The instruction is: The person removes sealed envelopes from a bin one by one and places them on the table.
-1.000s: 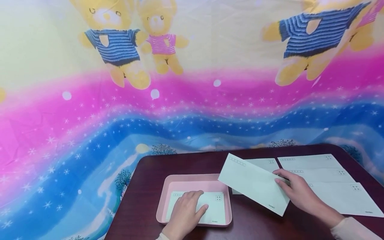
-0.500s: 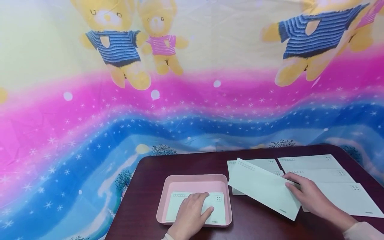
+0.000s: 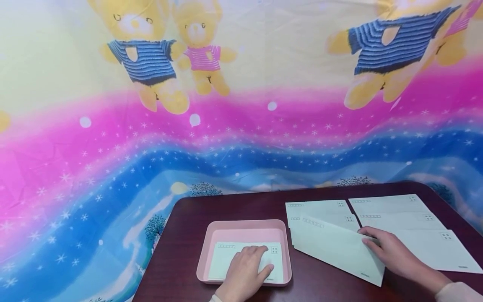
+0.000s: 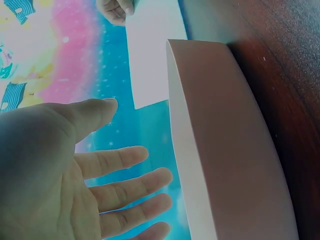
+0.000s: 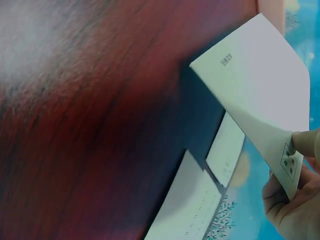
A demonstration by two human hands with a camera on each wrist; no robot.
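My right hand pinches a pale envelope at its upper right corner, thumb on the printed face in the right wrist view. The envelope slants down to the right, and its left part overlaps other envelopes lying on the table. Over a pink tray, my left hand hovers with spread, loosely extended fingers. Below that hand a stack of envelopes lies in the tray, partly covered by it. From the left wrist view, the left fingers hold nothing and stand beside the tray's wall.
A dark reddish-brown table carries everything. To the right, several envelopes lie overlapped in a column. Behind the table hangs a cloth printed with bears and snowflakes.
My right hand has carried the envelope rightward and down, from beside the tray onto the nearer part of the left envelope column. My left hand has drifted slightly right over the tray.
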